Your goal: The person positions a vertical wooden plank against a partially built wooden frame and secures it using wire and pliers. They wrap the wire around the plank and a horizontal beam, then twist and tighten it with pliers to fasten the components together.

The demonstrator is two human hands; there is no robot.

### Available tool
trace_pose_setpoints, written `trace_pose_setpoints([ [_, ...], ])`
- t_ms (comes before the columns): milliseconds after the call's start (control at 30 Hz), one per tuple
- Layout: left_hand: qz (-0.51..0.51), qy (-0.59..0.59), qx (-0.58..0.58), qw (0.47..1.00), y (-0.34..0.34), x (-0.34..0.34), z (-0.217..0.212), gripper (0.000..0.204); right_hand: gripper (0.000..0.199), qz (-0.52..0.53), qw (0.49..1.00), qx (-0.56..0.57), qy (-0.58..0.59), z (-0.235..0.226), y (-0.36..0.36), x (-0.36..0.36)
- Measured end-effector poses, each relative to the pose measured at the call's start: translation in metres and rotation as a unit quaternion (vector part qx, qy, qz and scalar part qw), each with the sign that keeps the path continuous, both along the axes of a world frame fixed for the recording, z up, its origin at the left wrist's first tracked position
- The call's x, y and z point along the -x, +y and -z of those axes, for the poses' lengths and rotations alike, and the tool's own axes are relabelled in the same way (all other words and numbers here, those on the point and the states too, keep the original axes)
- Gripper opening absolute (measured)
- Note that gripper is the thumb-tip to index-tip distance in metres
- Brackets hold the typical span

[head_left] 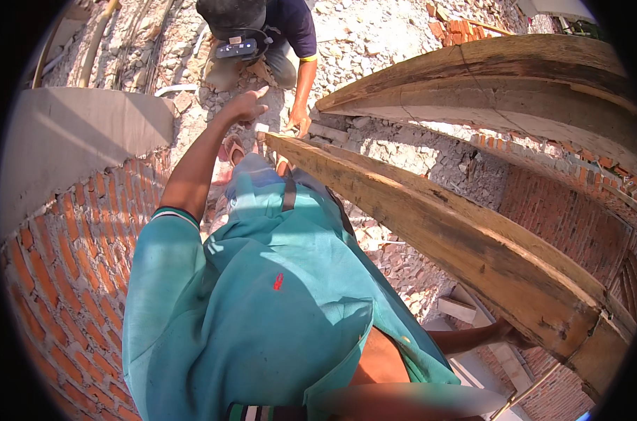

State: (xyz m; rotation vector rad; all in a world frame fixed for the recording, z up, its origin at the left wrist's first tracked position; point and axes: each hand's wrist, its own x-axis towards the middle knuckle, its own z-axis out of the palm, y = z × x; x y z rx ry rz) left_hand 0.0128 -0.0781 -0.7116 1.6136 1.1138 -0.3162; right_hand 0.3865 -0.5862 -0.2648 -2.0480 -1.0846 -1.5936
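A long, rough wooden plank point(430, 224) runs from the upper middle down to the lower right. My right hand point(509, 335) reaches under its near end and grips it, partly hidden by the wood. My left hand point(245, 105) is stretched out in front with fingers apart, holding nothing, above the rubble near the plank's far end. Another person point(262, 35) in a dark shirt crouches at the top, one hand point(301, 125) on the plank's far end. My teal shirt point(262, 302) fills the middle.
A red brick wall point(73, 281) with a grey concrete top point(80, 133) stands on the left. A second heavy timber point(507, 84) lies at the upper right above more brickwork point(564, 217). Broken stone rubble point(374, 35) covers the ground; pipes point(97, 42) lie at the upper left.
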Motion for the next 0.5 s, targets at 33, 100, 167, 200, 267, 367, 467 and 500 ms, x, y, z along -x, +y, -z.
trace_pose_setpoints([
  [33,-0.007,-0.01,0.004,1.0,-0.003,-0.001,0.003,0.076,0.071,-0.004,1.0,0.0,0.0,0.001,0.002,-0.004],
  [100,-0.035,-0.021,0.047,0.998,-0.003,-0.014,0.008,0.082,0.07,-0.014,1.0,0.004,0.0,0.0,0.002,-0.009],
  [167,-0.059,-0.049,0.099,0.992,0.001,-0.039,0.009,0.087,0.07,-0.029,1.0,-0.001,-0.001,-0.001,0.0,-0.013],
  [200,-0.061,-0.018,0.09,0.994,0.003,-0.057,0.007,0.085,0.07,-0.039,0.999,-0.005,0.002,0.0,-0.001,-0.016],
  [267,-0.098,0.011,0.102,0.99,0.011,-0.088,0.0,0.078,0.07,-0.051,0.999,-0.001,0.01,0.0,-0.004,-0.022],
  [367,-0.152,-0.021,0.082,0.985,0.017,-0.132,-0.015,0.025,0.069,-0.063,0.998,-0.002,0.026,0.003,-0.007,-0.027],
  [467,-0.146,0.01,0.075,0.986,0.021,-0.155,-0.028,0.027,0.069,-0.071,0.997,0.007,0.036,0.003,-0.01,-0.027],
  [500,-0.166,0.009,0.078,0.983,0.018,-0.159,-0.029,0.027,0.068,-0.054,0.998,0.026,0.013,0.0,-0.011,-0.026],
])
